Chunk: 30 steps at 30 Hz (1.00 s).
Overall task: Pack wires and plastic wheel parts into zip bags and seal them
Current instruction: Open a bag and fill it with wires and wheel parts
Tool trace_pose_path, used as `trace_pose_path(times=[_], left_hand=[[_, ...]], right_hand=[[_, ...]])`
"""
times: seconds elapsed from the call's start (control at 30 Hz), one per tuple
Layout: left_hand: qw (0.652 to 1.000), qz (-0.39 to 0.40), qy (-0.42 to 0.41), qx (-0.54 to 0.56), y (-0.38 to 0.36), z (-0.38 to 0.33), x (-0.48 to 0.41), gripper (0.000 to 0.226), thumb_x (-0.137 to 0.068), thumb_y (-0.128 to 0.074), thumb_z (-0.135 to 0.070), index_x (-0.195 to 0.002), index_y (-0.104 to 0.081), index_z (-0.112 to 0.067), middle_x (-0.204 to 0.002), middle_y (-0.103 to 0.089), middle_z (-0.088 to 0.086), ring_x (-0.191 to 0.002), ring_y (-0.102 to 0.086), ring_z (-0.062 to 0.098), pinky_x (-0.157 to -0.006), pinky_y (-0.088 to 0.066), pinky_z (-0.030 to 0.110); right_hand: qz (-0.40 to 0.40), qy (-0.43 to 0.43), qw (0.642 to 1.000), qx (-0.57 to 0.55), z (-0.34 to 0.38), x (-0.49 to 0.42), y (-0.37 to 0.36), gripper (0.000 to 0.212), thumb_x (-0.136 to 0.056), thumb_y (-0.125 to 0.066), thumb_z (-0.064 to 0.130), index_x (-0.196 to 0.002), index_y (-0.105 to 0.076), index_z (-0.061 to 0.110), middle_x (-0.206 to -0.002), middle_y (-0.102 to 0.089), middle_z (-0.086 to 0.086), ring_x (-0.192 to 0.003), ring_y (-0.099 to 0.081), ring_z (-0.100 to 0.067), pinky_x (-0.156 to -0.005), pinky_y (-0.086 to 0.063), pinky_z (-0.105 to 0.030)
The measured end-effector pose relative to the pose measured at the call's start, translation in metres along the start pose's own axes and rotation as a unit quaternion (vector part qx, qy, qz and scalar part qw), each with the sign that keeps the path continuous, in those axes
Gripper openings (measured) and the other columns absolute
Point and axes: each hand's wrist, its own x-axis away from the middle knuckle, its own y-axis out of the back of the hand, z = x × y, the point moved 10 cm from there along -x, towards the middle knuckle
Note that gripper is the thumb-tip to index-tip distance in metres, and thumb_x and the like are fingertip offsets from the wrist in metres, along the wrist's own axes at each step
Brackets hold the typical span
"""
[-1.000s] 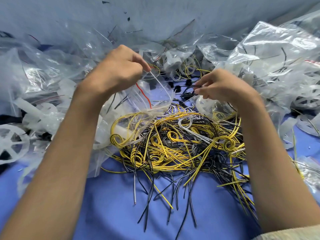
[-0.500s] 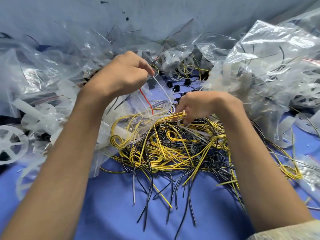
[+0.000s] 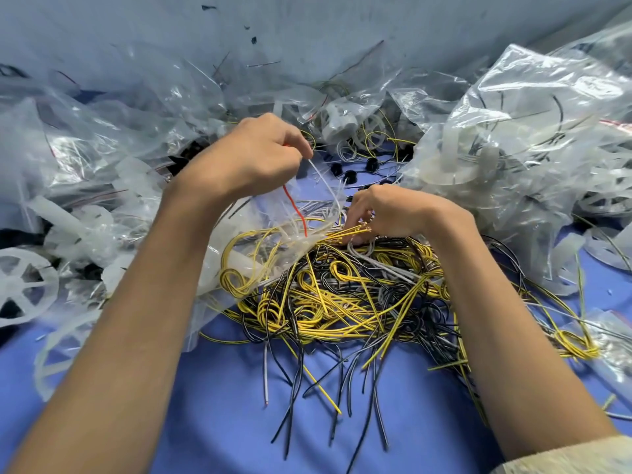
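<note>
Small packing or assembly workshop bench; blue cloth-covered work surface (image 3: 212, 422) heaped with cut yellow, black and grey wires (image 3: 342, 302); piles of clear zip bags (image 3: 533, 124) crowd all round it; loose translucent plastic wheel parts (image 3: 25, 287) at the edge; small black parts (image 3: 350, 176) scattered behind; plain blue-grey wall (image 3: 342, 29) at the back

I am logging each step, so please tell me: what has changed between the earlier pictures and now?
The right hand came down and to the left, from the small black parts to the wire pile, and now pinches some yellow wires beside the mouth of the zip bag. The left hand still grips that bag, holding it open; the pile lies as before.
</note>
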Motion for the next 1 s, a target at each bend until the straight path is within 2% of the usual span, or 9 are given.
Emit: trace_pose_path(times=[0.13,0.23,0.37,0.43,0.57,0.63,0.73,0.87,1.0], left_hand=[[1.000,0.009,0.005,-0.001,-0.002,-0.001,0.002,0.037,-0.082,-0.042,-0.001,-0.099,-0.072,-0.016,-0.038,-0.047,-0.029,-0.045,-0.044,-0.018,-0.042,-0.030,0.000],[1.000,0.011,0.000,-0.006,-0.002,-0.002,0.003,0.040,-0.084,-0.041,-0.001,-0.102,-0.071,-0.021,-0.039,-0.049,-0.019,-0.047,-0.046,-0.011,-0.041,-0.030,0.000],[0.999,0.024,-0.015,-0.017,-0.003,-0.005,0.004,0.047,-0.083,-0.039,0.002,-0.089,-0.070,-0.033,-0.039,-0.050,-0.019,-0.041,-0.045,-0.005,-0.037,-0.028,0.008],[0.999,0.027,-0.021,-0.021,-0.004,-0.006,0.004,0.045,-0.080,-0.041,0.000,-0.081,-0.073,-0.031,-0.053,-0.055,-0.012,-0.054,-0.050,-0.001,-0.046,-0.035,0.012],[0.996,0.092,-0.006,-0.021,-0.021,-0.007,0.002,0.027,-0.075,-0.042,-0.027,-0.073,-0.067,-0.037,-0.074,-0.051,-0.015,-0.072,-0.048,0.008,-0.064,-0.036,0.025],[0.995,0.103,0.007,-0.005,-0.027,-0.007,0.001,0.031,-0.071,-0.039,-0.046,-0.073,-0.069,-0.037,-0.078,-0.051,-0.010,-0.073,-0.048,0.006,-0.067,-0.035,0.028],[0.997,0.077,0.002,0.005,-0.028,-0.007,-0.001,0.050,-0.079,-0.051,-0.067,-0.079,-0.075,-0.024,-0.089,-0.059,0.002,-0.076,-0.055,0.014,-0.066,-0.037,0.027],[0.997,0.052,-0.022,-0.051,-0.028,-0.009,-0.001,0.031,-0.078,-0.067,-0.050,-0.070,-0.072,-0.021,-0.075,-0.064,0.003,-0.064,-0.053,0.008,-0.054,-0.038,0.016],[1.000,0.025,-0.015,-0.012,-0.022,-0.006,-0.002,0.017,-0.080,-0.071,-0.036,-0.068,-0.072,-0.024,-0.082,-0.065,0.006,-0.066,-0.051,0.010,-0.058,-0.039,0.021]], right_hand=[[0.021,-0.016,1.000,0.014,-0.002,-0.001,-0.007,0.020,-0.083,-0.069,0.025,-0.103,-0.072,0.025,-0.111,-0.063,-0.001,-0.104,-0.055,-0.022,-0.085,-0.043,-0.033],[0.009,-0.009,1.000,0.011,0.002,0.004,0.003,0.018,-0.085,-0.067,0.022,-0.102,-0.072,0.021,-0.112,-0.064,-0.003,-0.105,-0.056,-0.023,-0.091,-0.044,-0.035],[-0.042,0.041,0.993,-0.100,0.016,0.023,0.037,0.008,-0.087,-0.065,0.016,-0.095,-0.067,0.017,-0.092,-0.070,-0.004,-0.086,-0.066,-0.014,-0.076,-0.049,-0.030],[-0.093,0.058,0.974,-0.198,0.019,0.033,0.057,0.005,-0.089,-0.061,0.014,-0.093,-0.063,0.014,-0.082,-0.070,-0.004,-0.076,-0.068,-0.010,-0.068,-0.053,-0.028],[-0.231,0.063,0.936,-0.257,0.015,0.046,0.092,0.005,-0.089,-0.063,0.019,-0.090,-0.064,0.014,-0.070,-0.063,-0.005,-0.057,-0.055,-0.011,-0.050,-0.049,-0.020],[-0.244,0.071,0.924,-0.287,0.017,0.049,0.096,0.005,-0.089,-0.063,0.017,-0.091,-0.066,0.014,-0.069,-0.062,-0.003,-0.052,-0.049,-0.006,-0.045,-0.043,-0.016],[-0.217,0.080,0.914,-0.333,0.019,0.049,0.091,0.018,-0.093,-0.056,0.008,-0.108,-0.065,0.005,-0.080,-0.065,-0.008,-0.062,-0.054,-0.010,-0.056,-0.050,-0.016],[-0.191,0.091,0.887,-0.411,0.019,0.048,0.087,0.026,-0.094,-0.050,0.002,-0.118,-0.059,0.010,-0.088,-0.066,-0.010,-0.072,-0.062,-0.010,-0.075,-0.057,-0.023],[-0.189,0.096,0.874,-0.437,0.016,0.051,0.087,0.024,-0.089,-0.056,-0.001,-0.109,-0.064,0.009,-0.079,-0.072,-0.002,-0.071,-0.068,-0.011,-0.074,-0.057,-0.024]])
